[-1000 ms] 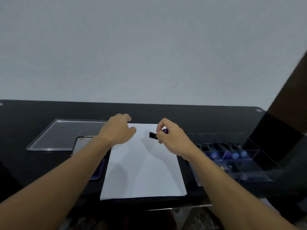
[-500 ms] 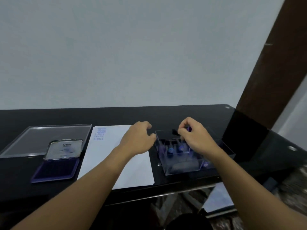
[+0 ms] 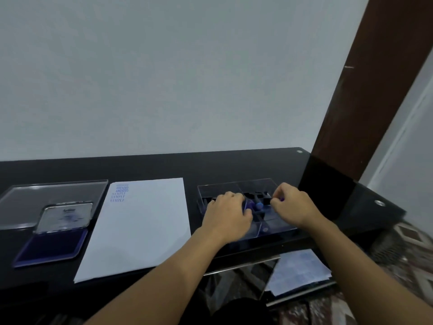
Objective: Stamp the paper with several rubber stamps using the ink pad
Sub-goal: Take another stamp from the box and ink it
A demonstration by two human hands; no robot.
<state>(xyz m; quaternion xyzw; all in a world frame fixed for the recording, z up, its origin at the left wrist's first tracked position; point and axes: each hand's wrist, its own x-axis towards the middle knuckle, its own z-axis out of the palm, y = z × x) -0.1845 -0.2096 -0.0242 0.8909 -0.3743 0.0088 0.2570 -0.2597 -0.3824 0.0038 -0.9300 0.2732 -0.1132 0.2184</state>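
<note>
A white paper (image 3: pixel 145 228) lies on the black table, with several blue stamped words (image 3: pixel 120 192) at its top left corner. Left of it sits the open ink pad (image 3: pixel 50 246), its lid (image 3: pixel 63 218) tipped back. Right of the paper stands a clear stamp box (image 3: pixel 234 187) holding several blue-handled stamps (image 3: pixel 259 205). My right hand (image 3: pixel 294 207) pinches a purple-handled stamp (image 3: pixel 280 199) over the box's right side. My left hand (image 3: pixel 227 218) lies over the box's left part, fingers curled down into it. Whatever is under them is hidden.
A clear flat plastic lid (image 3: pixel 46 198) lies behind the ink pad. The black table (image 3: pixel 164 167) ends just right of the box, beside a dark brown post (image 3: pixel 365 90). Papers (image 3: pixel 297 270) lie on a lower shelf under the table's front edge.
My view has swung right. Both hands left the paper for the stamp box, the right one carrying the stamp there. The left hand now lies on the box.
</note>
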